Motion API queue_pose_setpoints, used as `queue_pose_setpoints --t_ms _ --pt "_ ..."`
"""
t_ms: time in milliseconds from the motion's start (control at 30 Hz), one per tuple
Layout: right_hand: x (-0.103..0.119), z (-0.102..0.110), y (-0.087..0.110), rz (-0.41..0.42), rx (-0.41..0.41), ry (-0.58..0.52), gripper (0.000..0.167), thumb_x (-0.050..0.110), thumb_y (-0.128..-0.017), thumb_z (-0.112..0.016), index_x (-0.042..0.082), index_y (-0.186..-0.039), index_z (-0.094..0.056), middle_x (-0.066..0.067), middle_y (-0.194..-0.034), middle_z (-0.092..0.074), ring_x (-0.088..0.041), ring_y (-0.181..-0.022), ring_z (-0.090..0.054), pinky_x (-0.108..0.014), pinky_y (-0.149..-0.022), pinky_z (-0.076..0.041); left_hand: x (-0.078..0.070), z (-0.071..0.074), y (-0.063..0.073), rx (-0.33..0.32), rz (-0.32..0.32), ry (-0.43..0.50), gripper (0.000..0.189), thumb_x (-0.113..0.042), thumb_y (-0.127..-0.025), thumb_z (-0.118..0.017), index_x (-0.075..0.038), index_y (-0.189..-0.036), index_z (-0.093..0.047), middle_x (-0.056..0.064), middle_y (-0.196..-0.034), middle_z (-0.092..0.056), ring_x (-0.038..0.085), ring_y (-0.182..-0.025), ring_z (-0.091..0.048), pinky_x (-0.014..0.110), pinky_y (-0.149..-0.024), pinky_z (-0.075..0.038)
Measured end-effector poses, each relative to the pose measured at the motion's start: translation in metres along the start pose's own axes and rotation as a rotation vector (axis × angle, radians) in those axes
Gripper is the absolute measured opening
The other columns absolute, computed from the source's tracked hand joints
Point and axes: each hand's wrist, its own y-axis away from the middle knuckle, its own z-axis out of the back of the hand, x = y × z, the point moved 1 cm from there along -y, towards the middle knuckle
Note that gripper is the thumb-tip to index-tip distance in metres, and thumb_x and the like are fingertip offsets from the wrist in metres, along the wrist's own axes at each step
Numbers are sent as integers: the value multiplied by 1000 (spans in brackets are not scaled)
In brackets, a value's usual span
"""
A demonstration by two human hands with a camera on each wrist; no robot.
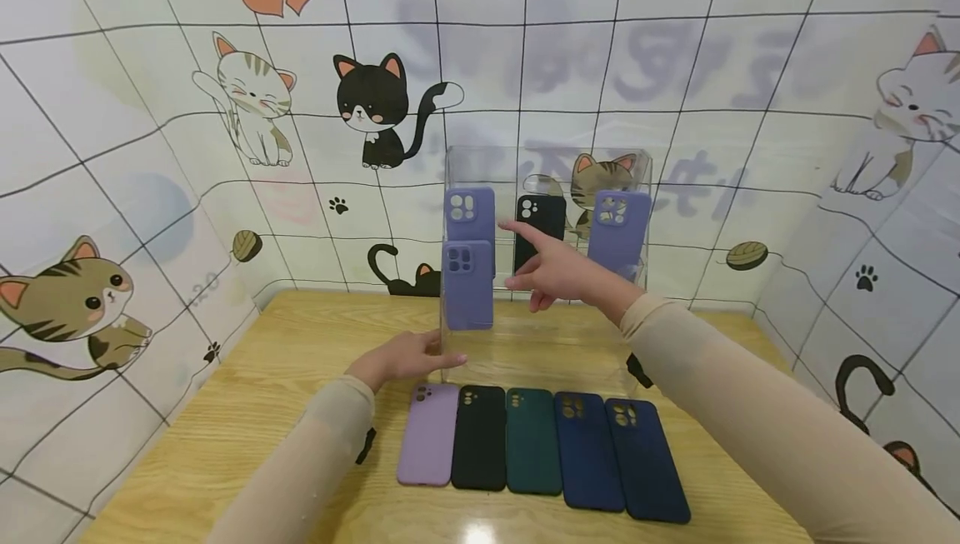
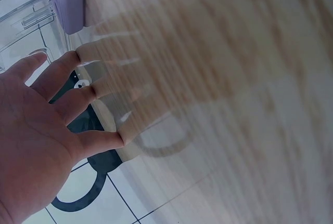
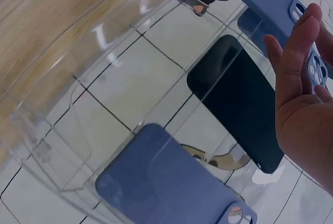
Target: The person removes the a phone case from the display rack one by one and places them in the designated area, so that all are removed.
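A clear plastic display stand (image 1: 547, 162) stands upright on the table. On its left side are two purple phone cases, an upper one (image 1: 482, 215) and a lower one (image 1: 469, 298) overlapping it. A black phone case (image 3: 237, 104) sits in the middle and another purple phone case (image 1: 618, 232) at the right. My right hand (image 1: 562, 267) holds nothing; its index finger points toward the upper left case, just right of its edge. Low at the stand's left edge, my left hand (image 1: 405, 356) has its fingers spread (image 2: 101, 140), below the lower purple case (image 2: 68, 0).
Before the stand lies a row of phone cases: lilac (image 1: 427, 440), black (image 1: 478, 440), dark green (image 1: 534, 444) and two navy ones, left (image 1: 592, 465) and right (image 1: 651, 473). The wooden table (image 1: 300, 344) meets a cat-patterned cloth backdrop (image 1: 495, 69) behind and at both sides.
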Motion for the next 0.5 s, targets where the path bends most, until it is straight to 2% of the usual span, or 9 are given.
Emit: queue_pose_setpoints --t_ms 333,500 --pt "-8 -26 -17 36 -44 12 89 17 -102 -74 49 -167 -21 -18 -132 -75 -34 -66 -76 -43 -65 -65 -1 -2 0 9 13 -3 120 -96 -83 -51 -16 -170 -30 9 -166 -49 37 -154 -48 59 -124 -40" --pt "-14 -35 -22 42 -61 37 87 18 -103 -73 50 -166 -23 -17 -132 -76 -31 -62 -75 -40 -61 -64 1 -2 -1 -1 13 2 118 -96 -83 -51 -18 -170 -31 10 -166 -49 38 -153 -48 61 -124 -41"
